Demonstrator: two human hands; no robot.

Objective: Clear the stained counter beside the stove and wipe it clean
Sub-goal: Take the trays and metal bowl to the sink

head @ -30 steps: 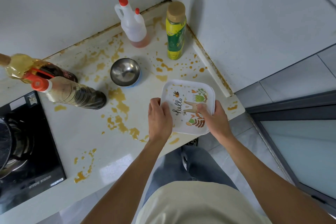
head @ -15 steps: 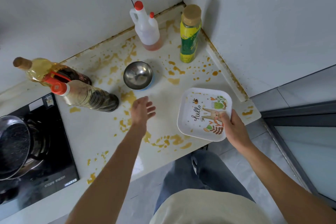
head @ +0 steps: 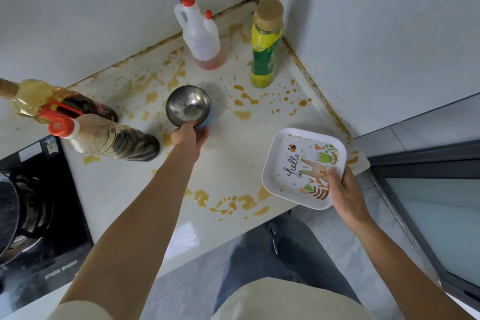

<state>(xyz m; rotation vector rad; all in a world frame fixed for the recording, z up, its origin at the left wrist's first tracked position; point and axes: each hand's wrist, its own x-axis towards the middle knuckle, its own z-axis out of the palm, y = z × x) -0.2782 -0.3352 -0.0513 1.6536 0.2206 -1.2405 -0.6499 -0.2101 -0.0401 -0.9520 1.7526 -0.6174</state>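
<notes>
The white counter (head: pixel 233 153) is spattered with orange-brown stains. My right hand (head: pixel 342 189) grips the near corner of a square white plate (head: pixel 298 163) with a "hello" rabbit print, held tilted above the counter's right end. My left hand (head: pixel 191 136) is closed on the near rim of a small steel bowl (head: pixel 188 106) with a blue outside, which stands mid-counter.
A white jug with red caps (head: pixel 200 36) and a yellow-green bottle (head: pixel 266 47) stand in the back corner. Two dark sauce bottles (head: pixel 109 138) stand left, beside the black stove (head: pixel 39 215) with a pot. Tiled walls close the back and right.
My left hand left the plate, reached forward and took hold of the steel bowl. My right hand lifted the plate off the counter and drew it to the right.
</notes>
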